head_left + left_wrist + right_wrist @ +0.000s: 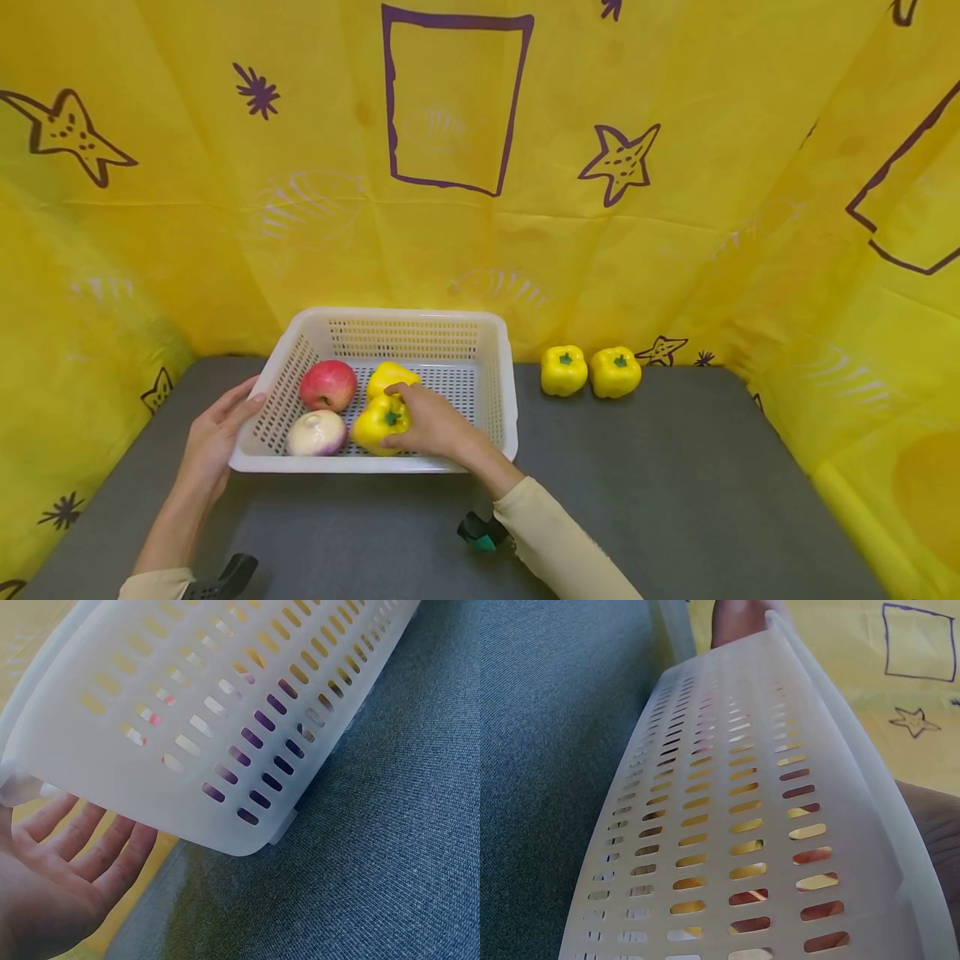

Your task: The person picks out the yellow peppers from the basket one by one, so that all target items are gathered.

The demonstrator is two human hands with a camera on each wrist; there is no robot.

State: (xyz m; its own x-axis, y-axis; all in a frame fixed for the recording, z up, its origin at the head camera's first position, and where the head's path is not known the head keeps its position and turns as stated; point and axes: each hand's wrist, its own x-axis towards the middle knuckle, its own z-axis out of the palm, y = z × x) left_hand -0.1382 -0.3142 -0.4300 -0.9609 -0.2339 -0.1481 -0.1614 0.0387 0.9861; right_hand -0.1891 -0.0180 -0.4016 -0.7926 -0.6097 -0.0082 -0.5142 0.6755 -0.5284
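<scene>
A white perforated plastic basket [497, 392] stands on the grey table. Inside it are a red apple [328, 385], a white and purple turnip [317, 433] and two yellow bell peppers. My right hand [435, 423] reaches over the front rim and grips the nearer bell pepper [372, 427], its thumb and fingers at the pepper's right side. The other bell pepper [388, 377] lies just behind, partly covered by the fingers. My left hand [213, 437] holds the basket's left rim, fingers under it in the left wrist view. The basket wall hides most of the right hand in the right wrist view.
Two more yellow bell peppers [564, 371] [616, 372] stand side by side at the table's back edge, right of the basket. A yellow patterned cloth [450, 242] hangs behind and around the grey table [637, 500].
</scene>
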